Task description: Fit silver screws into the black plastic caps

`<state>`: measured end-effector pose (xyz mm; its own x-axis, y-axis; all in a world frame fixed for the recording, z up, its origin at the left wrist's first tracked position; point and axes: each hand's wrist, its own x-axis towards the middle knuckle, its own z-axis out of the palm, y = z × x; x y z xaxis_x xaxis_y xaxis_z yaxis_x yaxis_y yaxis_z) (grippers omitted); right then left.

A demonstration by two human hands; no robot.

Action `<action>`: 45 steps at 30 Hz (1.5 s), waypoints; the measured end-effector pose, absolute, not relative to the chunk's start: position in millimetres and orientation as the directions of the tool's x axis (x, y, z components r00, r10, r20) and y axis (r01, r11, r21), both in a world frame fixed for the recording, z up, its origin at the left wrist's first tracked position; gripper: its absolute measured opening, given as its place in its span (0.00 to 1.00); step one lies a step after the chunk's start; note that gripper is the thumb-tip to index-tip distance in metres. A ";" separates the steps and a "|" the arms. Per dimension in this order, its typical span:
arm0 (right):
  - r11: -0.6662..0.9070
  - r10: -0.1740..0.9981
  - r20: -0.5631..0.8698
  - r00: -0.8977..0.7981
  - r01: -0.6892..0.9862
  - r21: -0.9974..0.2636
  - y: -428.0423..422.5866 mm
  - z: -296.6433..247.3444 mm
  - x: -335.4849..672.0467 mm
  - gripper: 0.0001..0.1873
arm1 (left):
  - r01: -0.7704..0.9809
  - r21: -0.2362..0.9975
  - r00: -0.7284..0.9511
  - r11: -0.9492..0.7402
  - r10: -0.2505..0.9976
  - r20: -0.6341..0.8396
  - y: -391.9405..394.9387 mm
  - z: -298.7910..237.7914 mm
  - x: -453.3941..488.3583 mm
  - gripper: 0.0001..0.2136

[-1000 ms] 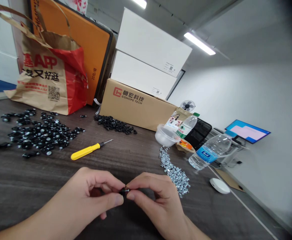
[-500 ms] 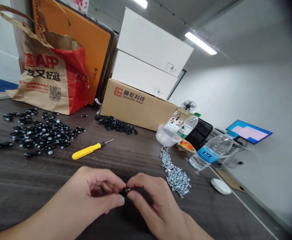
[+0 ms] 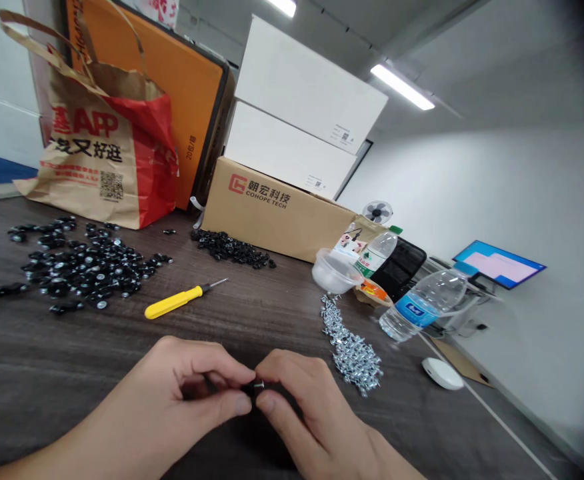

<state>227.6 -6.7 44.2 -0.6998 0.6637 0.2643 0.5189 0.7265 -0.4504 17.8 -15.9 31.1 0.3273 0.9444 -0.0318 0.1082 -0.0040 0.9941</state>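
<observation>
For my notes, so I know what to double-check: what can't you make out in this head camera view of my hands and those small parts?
In the head view:
The small black part: the left hand and right hand hide most of it; only a metal tip shows.
The black parts pile: each piece is too small to tell its shape.
The silver screws: threads are too small to see.
The monitor: its screen is too small and blurred to read.
The orange board: the top edge cuts it off.

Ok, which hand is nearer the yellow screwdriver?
Left. The left hand is below the screwdriver in view, not touching it; the right hand is farther right. Both pinch a small black part.
</observation>
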 end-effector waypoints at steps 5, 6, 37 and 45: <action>0.752 0.623 0.246 -0.743 0.481 -0.451 -5.3 42.2 226.4 0.14 | 0.133 0.970 0.301 -0.205 0.940 0.157 -18.3 29.9 17.1 0.06; 0.751 0.622 0.247 -0.743 0.477 -0.457 -5.4 42.0 225.8 0.16 | 0.135 0.961 0.285 -0.243 0.938 0.198 -18.6 28.9 17.4 0.07; 0.724 0.674 0.276 -0.685 0.539 -0.431 -14.8 47.6 223.3 0.20 | 0.191 0.887 0.335 -0.420 0.878 0.343 -16.4 17.4 16.3 0.11; 0.668 0.732 0.259 -0.631 0.588 -0.455 -21.4 48.0 221.4 0.22 | 0.239 0.839 0.367 -0.489 0.845 0.389 -18.4 23.0 14.7 0.11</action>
<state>221.4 -21.4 48.0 -0.6306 0.7317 0.2589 0.5884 0.6682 -0.4553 14.7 -18.4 23.0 0.3672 0.8451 0.3885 0.2385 -0.4893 0.8389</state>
